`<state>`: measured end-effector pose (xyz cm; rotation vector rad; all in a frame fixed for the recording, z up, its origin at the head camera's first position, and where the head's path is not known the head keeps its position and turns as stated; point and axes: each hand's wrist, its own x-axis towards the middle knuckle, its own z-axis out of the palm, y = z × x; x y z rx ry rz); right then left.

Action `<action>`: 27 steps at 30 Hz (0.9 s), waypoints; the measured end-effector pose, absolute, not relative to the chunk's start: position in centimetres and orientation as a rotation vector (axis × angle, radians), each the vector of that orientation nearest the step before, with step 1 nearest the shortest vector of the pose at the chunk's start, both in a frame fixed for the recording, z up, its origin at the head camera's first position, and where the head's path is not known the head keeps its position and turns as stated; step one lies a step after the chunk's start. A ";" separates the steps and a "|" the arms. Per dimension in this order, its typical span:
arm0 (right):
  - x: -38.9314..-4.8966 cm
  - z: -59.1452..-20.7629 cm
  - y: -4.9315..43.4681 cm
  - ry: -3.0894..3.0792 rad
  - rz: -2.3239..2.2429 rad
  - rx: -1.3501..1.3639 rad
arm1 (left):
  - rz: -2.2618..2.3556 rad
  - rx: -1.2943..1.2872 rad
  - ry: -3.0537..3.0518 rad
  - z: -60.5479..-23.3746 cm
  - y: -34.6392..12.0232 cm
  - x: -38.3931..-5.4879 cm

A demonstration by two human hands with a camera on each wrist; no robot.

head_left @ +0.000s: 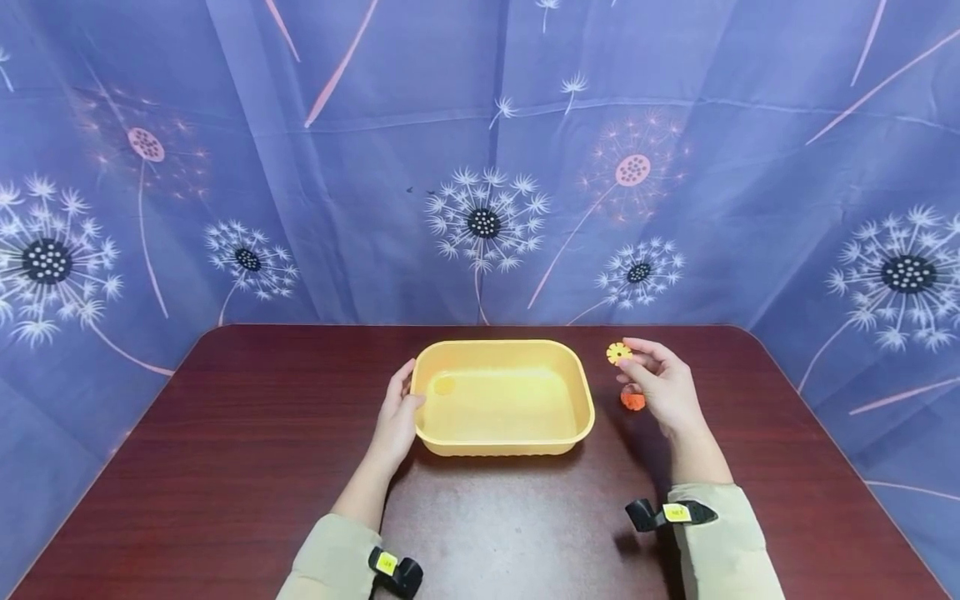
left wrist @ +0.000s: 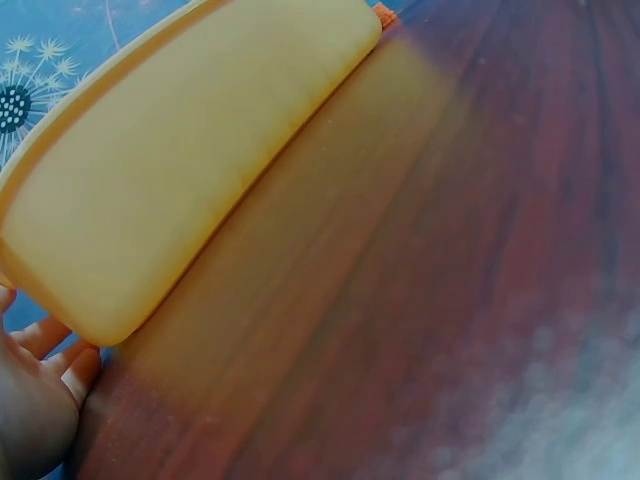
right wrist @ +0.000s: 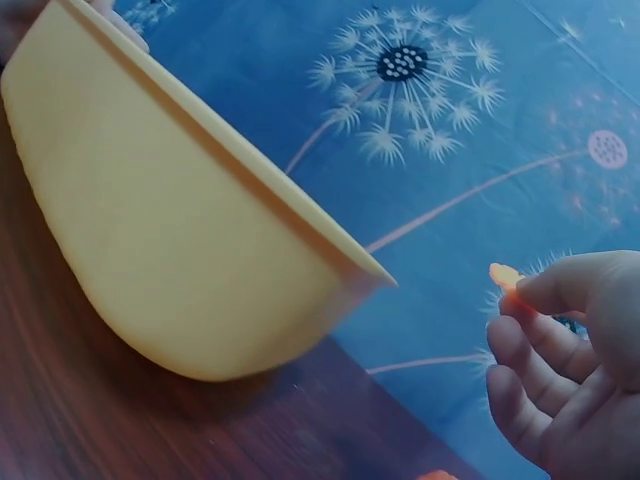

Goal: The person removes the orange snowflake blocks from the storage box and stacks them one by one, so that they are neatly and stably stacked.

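A yellow plastic basin (head_left: 504,448) stands on the table in the head view. My left hand (head_left: 397,417) grips its left rim, thumb over the edge and fingers along the outside wall. To the right of the basin, my right hand (head_left: 663,390) pinches a yellow notched disc (head_left: 619,353) between thumb and fingertip, raised above the table. In the right wrist view the pinched disc (right wrist: 505,275) appears nearly edge-on. An orange notched disc (head_left: 633,400) is below the right hand, partly covered by it. Inside the basin, at the left, lies a yellow round piece (head_left: 444,384).
The dark red wooden table (head_left: 225,467) reaches back to a blue curtain (head_left: 360,208) with dandelion prints. Each sleeve carries a black strap; the right strap (head_left: 652,515) and the left strap (head_left: 397,572) bear yellow labels.
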<state>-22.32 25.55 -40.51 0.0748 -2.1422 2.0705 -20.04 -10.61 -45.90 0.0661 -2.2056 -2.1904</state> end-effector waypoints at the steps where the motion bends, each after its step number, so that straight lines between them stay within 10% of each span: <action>1: -22.4 -40.5 25.8 -2.139 2.075 0.068 | -2.193 0.063 -2.206 -45.9 -10.6 -20.0; 27: -22.7 -43.1 29.2 -2.229 2.058 -0.178 | -2.202 0.041 -2.201 -45.7 -10.6 -20.0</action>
